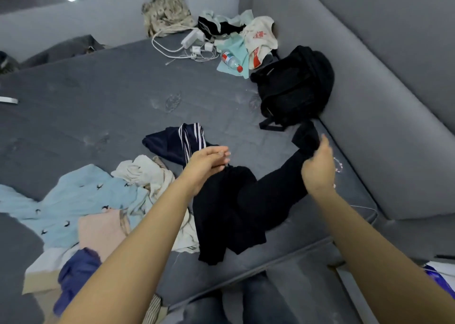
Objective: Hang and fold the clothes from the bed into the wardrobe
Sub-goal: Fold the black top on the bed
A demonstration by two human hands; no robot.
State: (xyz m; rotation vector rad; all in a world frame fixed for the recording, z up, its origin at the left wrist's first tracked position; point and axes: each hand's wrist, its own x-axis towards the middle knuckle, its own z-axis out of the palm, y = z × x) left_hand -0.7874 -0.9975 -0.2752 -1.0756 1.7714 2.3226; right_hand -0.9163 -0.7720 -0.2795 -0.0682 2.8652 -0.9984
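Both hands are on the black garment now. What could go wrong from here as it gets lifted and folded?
The black garment is bunched and twisted between the left hand and right hand, so it may fold unevenly. Its hanging lower end lies against the cream garment and could drag it along. The right hand pinches only one end, which might slip.

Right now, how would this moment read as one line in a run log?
step: lifting black garment off bed | left hand: at one end | right hand: grips other end | wardrobe: not in view
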